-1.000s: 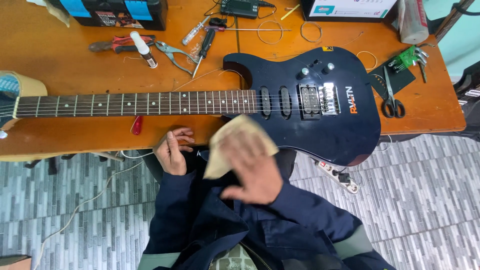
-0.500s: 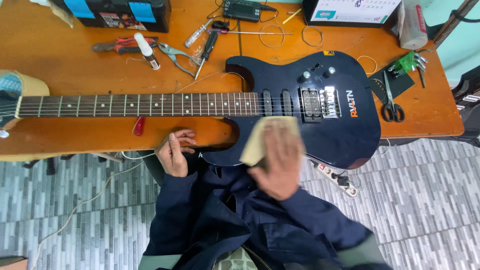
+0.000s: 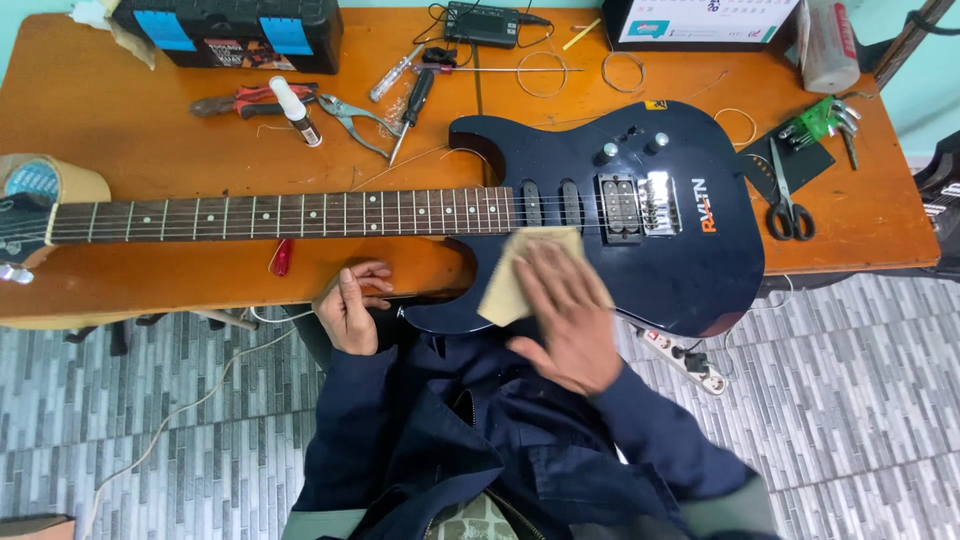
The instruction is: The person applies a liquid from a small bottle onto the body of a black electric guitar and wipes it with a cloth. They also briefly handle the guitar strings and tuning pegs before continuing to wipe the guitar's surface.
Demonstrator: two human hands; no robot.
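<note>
At the near edge of the orange-brown table [image 3: 150, 130], the dark blue electric guitar [image 3: 690, 250] lies flat, neck toward 9 o'clock, body toward 3 o'clock. The right hand [image 3: 565, 310] rests palm-down with fingers spread, pressing a tan cloth [image 3: 520, 270] against the lower part of the guitar body, just below the pickups. The left hand [image 3: 348, 300] sits at the table edge below the neck, fingers loosely curled, holding nothing; a small red item [image 3: 281, 256] lies just beside it at 10 o'clock.

Risks, as a judgement: the body overhangs the table edge, so heavy downward pressure there could tip or slide the instrument, since the left hand does not brace it. Cloth drawn toward 12 o'clock could snag on strings or bridge hardware. Loose wire offcuts nearby could be trapped under the cloth and scratch the finish.

Packages and labels: a black case with blue panels [image 3: 225, 28] stands at 11 o'clock; a white printed card box [image 3: 705, 20] at 1 o'clock; a tape roll [image 3: 40, 180] at 9 o'clock. An orange logo [image 3: 708, 205] marks the guitar body beside the bridge.
</note>
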